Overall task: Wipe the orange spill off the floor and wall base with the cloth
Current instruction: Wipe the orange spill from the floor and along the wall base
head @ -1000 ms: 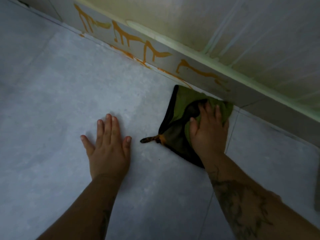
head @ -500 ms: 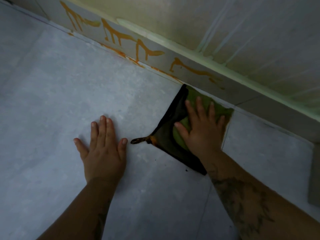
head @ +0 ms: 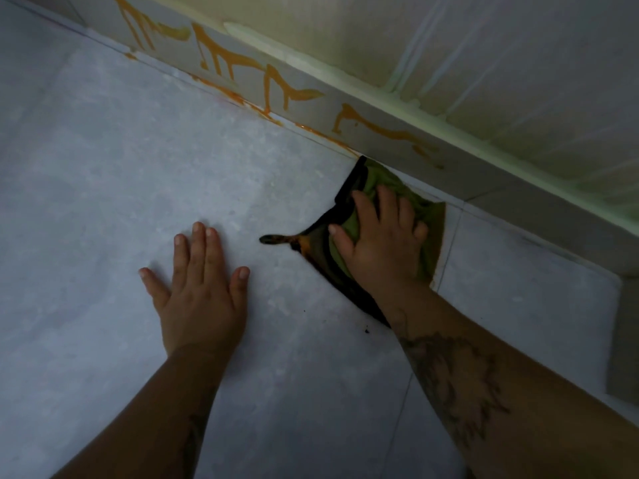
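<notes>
Green cloth [head: 382, 188]: flat under right hand [head: 383, 243], grip spread wide, against wall base [head: 484, 181]. Left hand [head: 198, 292]: splayed on floor [head: 103, 167]. Orange spill [head: 276, 84] far left; cloth's dark edge possibly wet.

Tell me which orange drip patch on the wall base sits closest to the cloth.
The rightmost drip patch, a long streak directly above the cloth under the right hand. The other drip patches run off to the left, farther along the wall base.

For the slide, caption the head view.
Right hand presses a green cloth at the wall base; left hand braces; orange streaks remain.
</notes>
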